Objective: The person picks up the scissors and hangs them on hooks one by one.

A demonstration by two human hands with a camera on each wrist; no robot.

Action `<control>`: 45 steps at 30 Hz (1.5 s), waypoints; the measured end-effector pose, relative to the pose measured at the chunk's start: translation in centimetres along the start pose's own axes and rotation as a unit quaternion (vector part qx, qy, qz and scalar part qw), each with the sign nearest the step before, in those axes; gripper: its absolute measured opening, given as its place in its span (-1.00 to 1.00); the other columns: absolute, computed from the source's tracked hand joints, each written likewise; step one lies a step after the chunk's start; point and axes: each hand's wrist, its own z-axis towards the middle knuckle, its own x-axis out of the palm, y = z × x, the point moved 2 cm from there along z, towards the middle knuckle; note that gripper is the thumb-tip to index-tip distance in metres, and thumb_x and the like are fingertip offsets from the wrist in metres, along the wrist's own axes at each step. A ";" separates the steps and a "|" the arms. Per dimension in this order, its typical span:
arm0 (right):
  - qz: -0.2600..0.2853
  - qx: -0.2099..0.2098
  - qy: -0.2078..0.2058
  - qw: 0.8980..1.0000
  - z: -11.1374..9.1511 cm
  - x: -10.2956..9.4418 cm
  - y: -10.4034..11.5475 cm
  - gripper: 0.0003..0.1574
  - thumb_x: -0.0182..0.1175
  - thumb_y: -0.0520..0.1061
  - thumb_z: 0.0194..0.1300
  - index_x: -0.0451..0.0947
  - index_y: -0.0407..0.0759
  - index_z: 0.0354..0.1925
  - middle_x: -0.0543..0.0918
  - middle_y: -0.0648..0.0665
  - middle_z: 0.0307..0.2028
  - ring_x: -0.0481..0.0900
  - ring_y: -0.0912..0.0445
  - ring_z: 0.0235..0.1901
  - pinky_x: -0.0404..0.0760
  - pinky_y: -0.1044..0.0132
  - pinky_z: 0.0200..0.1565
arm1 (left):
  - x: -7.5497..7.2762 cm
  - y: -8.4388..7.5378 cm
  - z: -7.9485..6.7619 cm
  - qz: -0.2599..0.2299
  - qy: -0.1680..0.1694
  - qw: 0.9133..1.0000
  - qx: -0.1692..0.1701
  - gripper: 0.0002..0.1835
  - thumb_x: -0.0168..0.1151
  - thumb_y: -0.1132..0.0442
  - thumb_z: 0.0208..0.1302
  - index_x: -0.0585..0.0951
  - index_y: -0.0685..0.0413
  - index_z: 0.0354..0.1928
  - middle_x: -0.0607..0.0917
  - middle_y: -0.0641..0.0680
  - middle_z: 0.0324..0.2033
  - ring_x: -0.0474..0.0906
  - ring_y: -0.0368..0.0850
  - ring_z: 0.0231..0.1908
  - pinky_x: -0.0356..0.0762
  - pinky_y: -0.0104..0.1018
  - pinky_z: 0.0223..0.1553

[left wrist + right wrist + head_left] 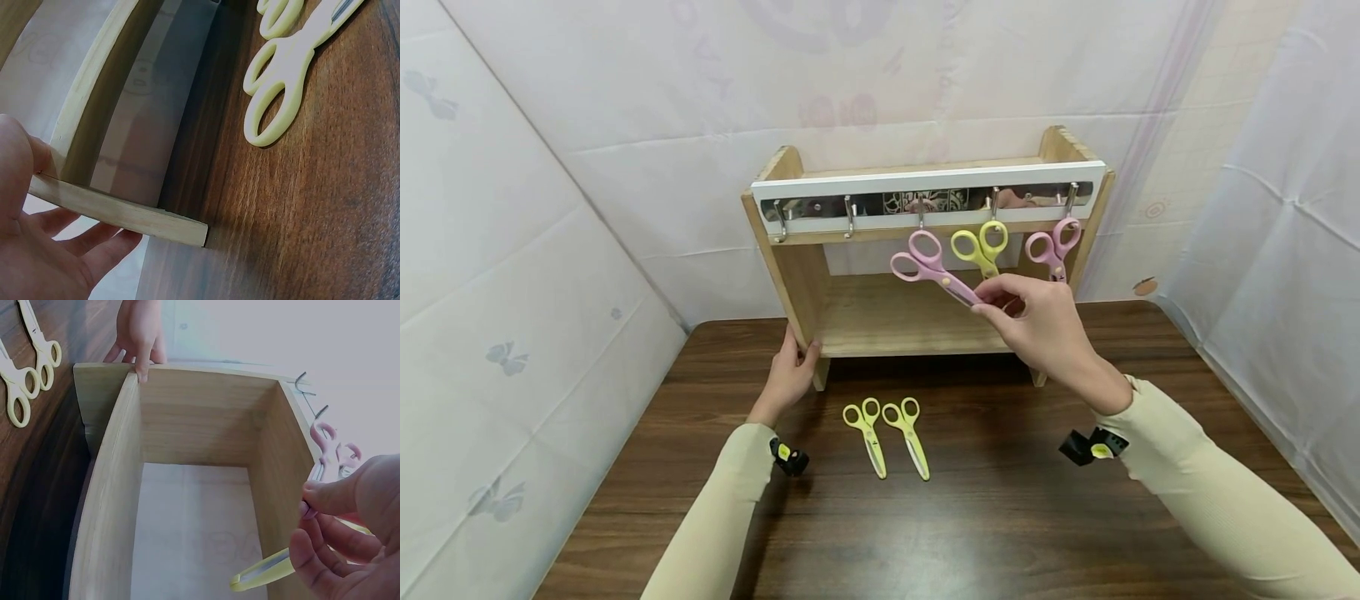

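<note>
My right hand (1045, 325) pinches pink scissors (934, 265) by the blade end between thumb and fingers. Their handle loops point up and left, the upper loop right at the middle hook (921, 212) of the rack. In the right wrist view the same scissors (326, 456) tilt upward from the fingertips. Beside them, yellow scissors (988, 246) hang from the hook to the right, and another pink pair (1054, 250) hangs from the rightmost hook. My left hand (786, 375) holds the lower left side panel of the wooden shelf (125, 212), thumb inside, fingers outside.
Two yellow scissors (868, 429) lie on the dark wood table (970, 517) in front of the shelf, handles toward it. Two bare hooks (850, 215) are at the rack's left. Patterned white cloth (625, 100) stands behind and at both sides.
</note>
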 end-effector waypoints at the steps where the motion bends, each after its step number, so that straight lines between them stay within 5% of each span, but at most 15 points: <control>1: -0.001 0.001 -0.001 1.000 0.0 0.0 0.0 -0.86 0.53 -0.30 0.17 0.76 -0.20 -0.27 0.76 -0.01 -0.43 0.65 0.21 -0.52 0.58 0.52 -0.42 | 0.0 0.0 0.0 0.000 0.000 1.000 0.000 -0.35 -0.06 0.12 0.65 0.00 -0.01 0.62 0.41 0.47 0.34 0.51 0.34 0.24 0.64 0.22 0.04; 30: 0.013 0.025 0.010 1.000 -0.2 0.6 -0.3 -0.88 0.50 -0.28 0.21 0.76 -0.20 -0.26 0.77 -0.03 -0.44 0.68 0.16 -0.53 0.48 0.63 -0.44 | 0.0 0.4 0.1 0.007 -0.004 1.000 0.015 -0.34 -0.07 0.15 0.65 -0.03 0.02 0.63 0.39 0.47 0.36 0.46 0.35 0.28 0.56 0.24 0.15; 39: 0.036 0.041 0.010 0.998 -0.6 1.7 -0.1 -0.88 0.46 -0.29 0.26 0.71 -0.22 -0.23 0.75 -0.05 -0.41 0.67 0.15 -0.46 0.64 0.38 -0.40 | 0.0 0.4 0.0 0.005 -0.001 1.000 0.013 -0.33 -0.07 0.14 0.65 -0.04 0.00 0.63 0.38 0.46 0.36 0.46 0.34 0.29 0.58 0.24 0.13; 45: 0.057 0.060 -0.002 0.997 -0.8 2.9 -0.1 -0.87 0.45 -0.27 0.27 0.72 -0.22 -0.19 0.74 -0.07 -0.43 0.66 0.16 -0.54 0.55 0.51 -0.44 | 0.0 0.2 0.0 0.004 -0.003 1.000 0.011 -0.33 -0.06 0.15 0.64 -0.04 0.01 0.63 0.38 0.47 0.37 0.45 0.35 0.29 0.57 0.25 0.13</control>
